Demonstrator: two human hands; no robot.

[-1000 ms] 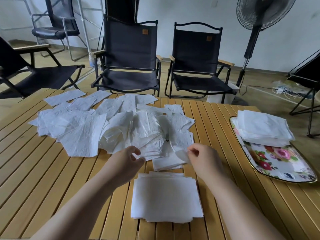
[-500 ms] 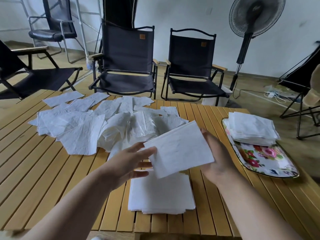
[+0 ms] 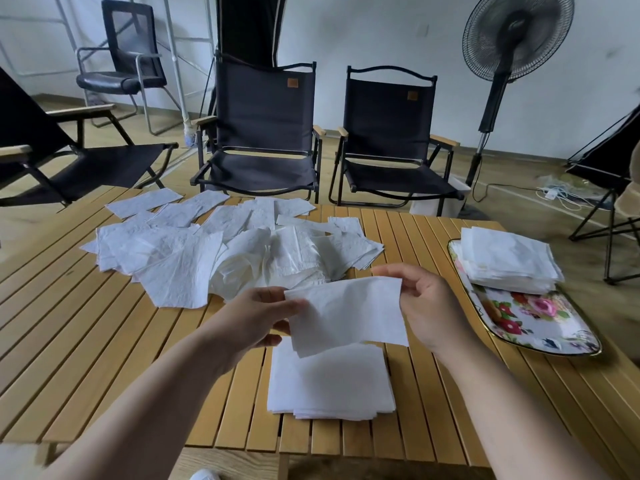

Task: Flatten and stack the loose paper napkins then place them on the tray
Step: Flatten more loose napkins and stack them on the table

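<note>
Slats of honey-coloured wood form the table [image 3: 86, 341] I look down on, with narrow gaps between the boards. Beyond the left hand and off to its left sprawl the loose napkins [image 3: 180, 251]. They are white, crinkled and embossed, overlapping at all angles, with some bunched into soft folds near the middle of the heap. The left hand [image 3: 258, 318] is raised above the table, its thumb and curled fingers pinching the left edge of a single napkin [image 3: 346, 311]. That sheet is thin, white, roughly rectangular and faintly wrinkled. I see it hanging in the air between the two hands, its lower edge drooping toward me. Directly under it, nearer me than either hand, lies a flat stack [image 3: 329, 382] of smoothed napkins, squared up fairly neatly, with the edges of lower sheets peeking out at its near side. The right hand [image 3: 429, 306] grips the napkin's upper right corner between thumb and curled fingers, its forearm reaching in from the lower right. To the right of that hand sits the tray [image 3: 540, 327], glossy and oblong with rounded corners. It is printed with pink and red flowers, rimmed in gold, and lies close to the table's right edge. On its far half rests a thick tray pile [image 3: 505, 261] of flattened white napkins, slightly fanned.
</note>
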